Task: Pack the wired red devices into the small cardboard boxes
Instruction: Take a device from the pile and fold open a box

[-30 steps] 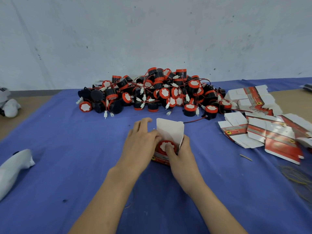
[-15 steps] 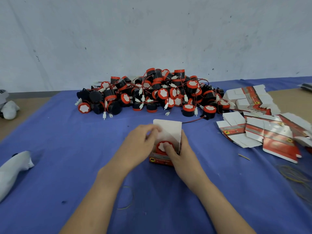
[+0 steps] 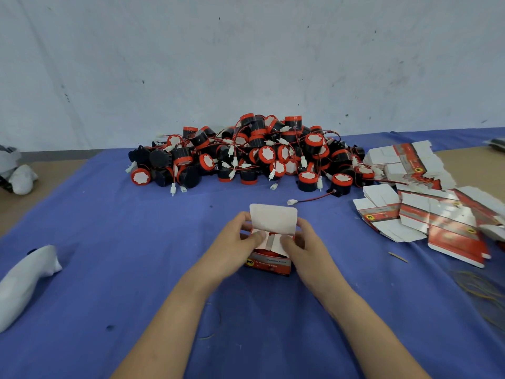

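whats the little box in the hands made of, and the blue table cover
Box: thin cardboard, it seems; matte white inside, red print outside, flaps bent along straight creases. Table cover: probably cloth; matte blue, no shine, faint soft creases.

We see the box (image 3: 269,265) between left hand (image 3: 237,242) and right hand (image 3: 303,242): red front, yellow-black emblem, white flaps. Beyond the hands, devices (image 3: 254,157): black bodies, red rims, white faces, red wires, white plugs. Right of the right hand, flat cartons (image 3: 426,217), white-and-red. Cloth (image 3: 109,242) blue.
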The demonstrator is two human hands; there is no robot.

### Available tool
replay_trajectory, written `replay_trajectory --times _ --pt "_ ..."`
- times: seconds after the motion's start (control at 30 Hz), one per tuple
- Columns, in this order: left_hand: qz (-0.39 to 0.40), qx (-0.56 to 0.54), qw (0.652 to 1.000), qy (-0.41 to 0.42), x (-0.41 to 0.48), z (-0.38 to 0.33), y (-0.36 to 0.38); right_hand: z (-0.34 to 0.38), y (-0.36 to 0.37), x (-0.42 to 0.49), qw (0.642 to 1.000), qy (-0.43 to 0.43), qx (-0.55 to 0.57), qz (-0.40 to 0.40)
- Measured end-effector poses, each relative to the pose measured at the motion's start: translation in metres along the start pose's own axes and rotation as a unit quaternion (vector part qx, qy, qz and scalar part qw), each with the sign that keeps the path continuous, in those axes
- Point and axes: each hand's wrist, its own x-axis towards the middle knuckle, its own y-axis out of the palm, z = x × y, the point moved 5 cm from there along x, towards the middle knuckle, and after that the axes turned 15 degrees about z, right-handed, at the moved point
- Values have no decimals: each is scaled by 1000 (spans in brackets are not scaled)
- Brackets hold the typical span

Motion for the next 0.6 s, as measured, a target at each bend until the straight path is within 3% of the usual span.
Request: replay_trajectory --times 0.17,0.4,0.5,0.6 --pt "-49 -2 999 5 -1 5 -9 3 -8 -1 993 -20 -108 -48" --pt "-9 51 998 36 -16 10 -14 -8 -14 -10 989 17 -119 83" --pt "13 174 982 72 -22 9 -10 -10 -15 -17 985 -1 -127 121" --pt "24 197 976 92 -31 9 -7 -7 -15 -24 970 -35 -196 138"
